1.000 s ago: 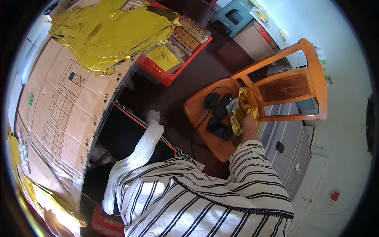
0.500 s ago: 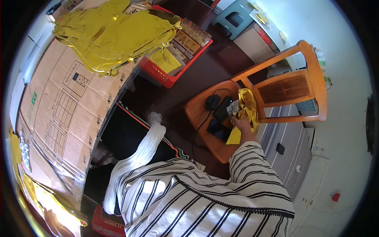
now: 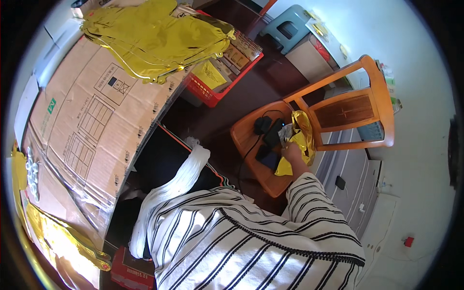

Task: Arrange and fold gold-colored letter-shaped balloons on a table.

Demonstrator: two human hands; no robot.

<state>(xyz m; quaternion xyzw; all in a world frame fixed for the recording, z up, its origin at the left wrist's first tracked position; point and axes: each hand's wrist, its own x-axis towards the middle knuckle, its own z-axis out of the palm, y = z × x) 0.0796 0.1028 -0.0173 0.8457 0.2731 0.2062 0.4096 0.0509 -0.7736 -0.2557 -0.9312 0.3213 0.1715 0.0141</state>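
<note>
My right hand [image 3: 292,152] reaches over the seat of an orange wooden chair [image 3: 251,162] and grips a crumpled gold foil piece [image 3: 304,137], with a yellow flap hanging below the fingers. Beside it on the seat lie dark small devices [image 3: 268,135] with a black cable. My striped sleeve [image 3: 309,193] leads to that hand. My left hand is out of view; a white cloth-covered limb [image 3: 179,176] stretches toward the dark floor in the middle.
A big flattened cardboard sheet [image 3: 92,121] fills the left, with a heap of gold foil [image 3: 150,38] on its far end. A red crate [image 3: 227,72] stands behind it, a grey stool [image 3: 290,29] and a box further back. Grey drawers [image 3: 353,174] stand right of the chair.
My right hand has shifted slightly left on the chair seat, and the gold foil has been pulled up and unfolded so a yellow flap now hangs below the hand.
</note>
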